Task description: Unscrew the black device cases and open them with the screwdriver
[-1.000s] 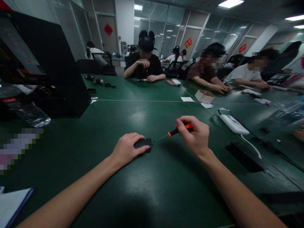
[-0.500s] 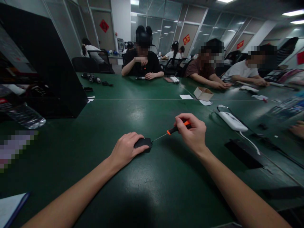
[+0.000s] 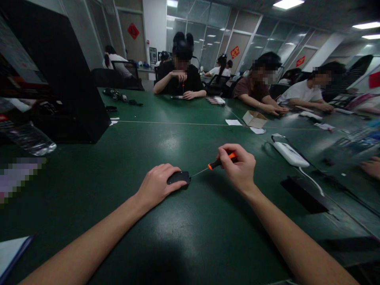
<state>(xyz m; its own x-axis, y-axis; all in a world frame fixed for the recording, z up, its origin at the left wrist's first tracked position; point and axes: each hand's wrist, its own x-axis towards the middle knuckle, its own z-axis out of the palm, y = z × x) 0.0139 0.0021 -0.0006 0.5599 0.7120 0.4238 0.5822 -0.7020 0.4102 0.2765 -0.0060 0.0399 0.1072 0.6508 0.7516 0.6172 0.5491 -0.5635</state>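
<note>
My left hand [image 3: 157, 184] lies over a small black device [image 3: 179, 177] on the green table [image 3: 178, 237] and holds it down with curled fingers. My right hand [image 3: 240, 168] is closed on an orange and black screwdriver [image 3: 221, 161]. The thin metal shaft slants down to the left, and its tip meets the right end of the black device.
A white power strip [image 3: 291, 154] with a cable and a flat black piece [image 3: 304, 194] lie to my right. A big black case [image 3: 59, 75] and a plastic bottle [image 3: 28, 138] are at the left. A cardboard box [image 3: 254, 118] and other people sit across the table.
Both hands stay as they were on the device and the screwdriver. Only the view has shifted slightly.
</note>
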